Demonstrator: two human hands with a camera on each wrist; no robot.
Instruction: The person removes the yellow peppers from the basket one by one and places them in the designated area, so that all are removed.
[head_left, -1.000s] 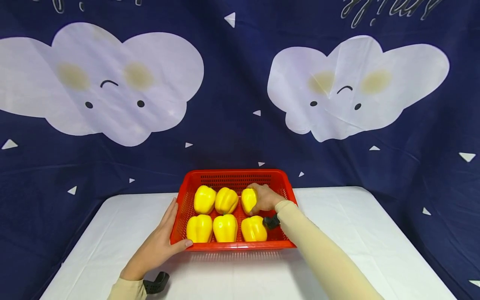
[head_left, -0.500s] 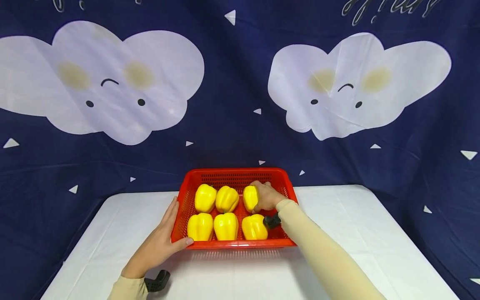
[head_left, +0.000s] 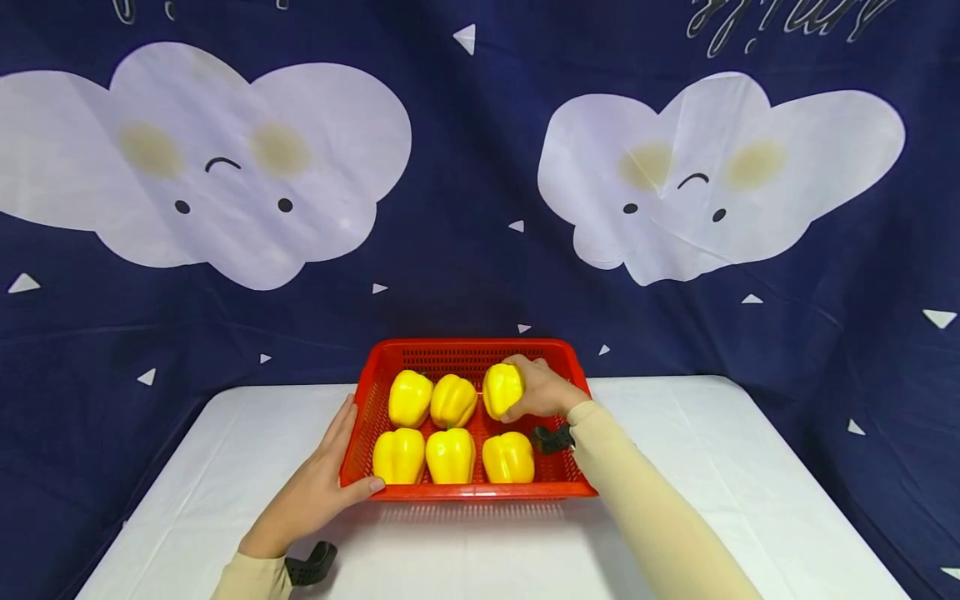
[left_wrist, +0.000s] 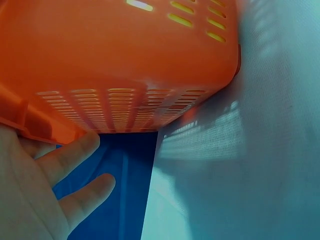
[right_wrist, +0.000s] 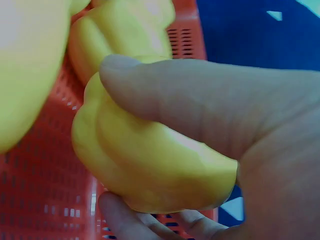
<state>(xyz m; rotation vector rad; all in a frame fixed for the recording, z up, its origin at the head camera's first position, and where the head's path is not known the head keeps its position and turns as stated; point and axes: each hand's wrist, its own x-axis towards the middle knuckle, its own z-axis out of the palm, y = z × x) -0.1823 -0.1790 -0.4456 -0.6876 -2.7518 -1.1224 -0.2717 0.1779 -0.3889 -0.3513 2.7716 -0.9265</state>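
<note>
My right hand (head_left: 543, 389) grips a yellow bell pepper (head_left: 502, 390) in the back right part of a red perforated basket (head_left: 480, 492). In the right wrist view the thumb lies along one side of this pepper, the other fingers under the opposite side. At the basket's front left corner is my left hand (head_left: 315, 486), its straight fingers along the left side and its thumb on the front rim. The left wrist view has its spread fingers (left_wrist: 70, 157) against the outside below the rim. Several more yellow bell peppers (head_left: 451, 457) lie in two rows inside the basket.
The basket stands on a table with a white cloth (head_left: 675, 450). Behind it hangs a dark blue curtain (head_left: 465, 250) with printed clouds (head_left: 720, 183). A small black device (head_left: 311, 564) is on the left wrist, another black device (head_left: 552, 439) on the right.
My right hand has moved slightly up and right, its wrist now farther from the front pepper. The gripped pepper has risen a little and turned. My left hand keeps its place at the corner.
</note>
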